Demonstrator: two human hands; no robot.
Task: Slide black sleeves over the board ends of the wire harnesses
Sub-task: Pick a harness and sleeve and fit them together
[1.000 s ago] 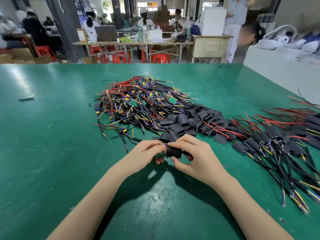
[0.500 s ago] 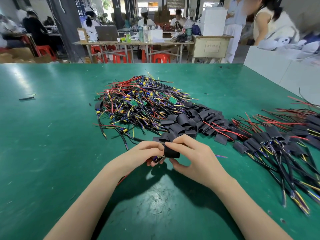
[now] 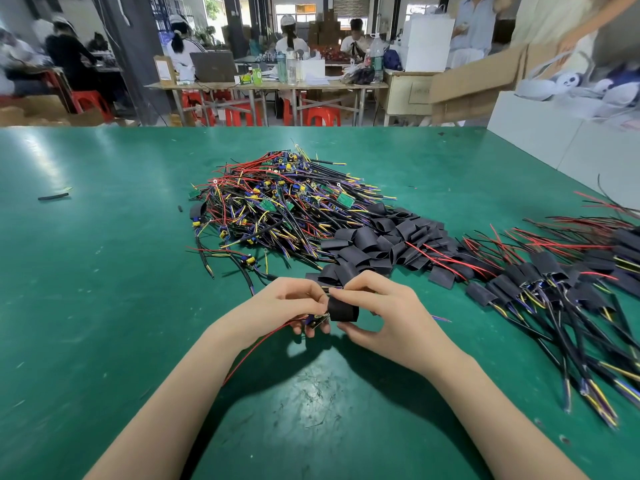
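From where I stand nothing can be read: the faint dark marks on the front of the beige cabinet (image 3: 408, 92) across the room are too blurred, and the label on the cardboard box (image 3: 164, 69) is just as unclear.

**Where things lie on the table**

The two hands meet near the middle of the table (image 3: 104, 271), close to the person. The left hand (image 3: 280, 308) holds a small board (image 3: 318, 320), and the right hand (image 3: 384, 313) holds a sleeve (image 3: 343, 309) just to the right of it, touching it. A wire (image 3: 256, 351) trails from the board back under the left forearm. Behind the hands lies a heap of wire harnesses (image 3: 277, 206). A pile of loose sleeves (image 3: 384, 237) lies at the heap's right edge, just behind the right hand. Farther right, a row of sleeved harnesses (image 3: 554, 292) spreads toward the table's right side. Far left, well apart from everything, lies a short piece of tubing (image 3: 53, 196).
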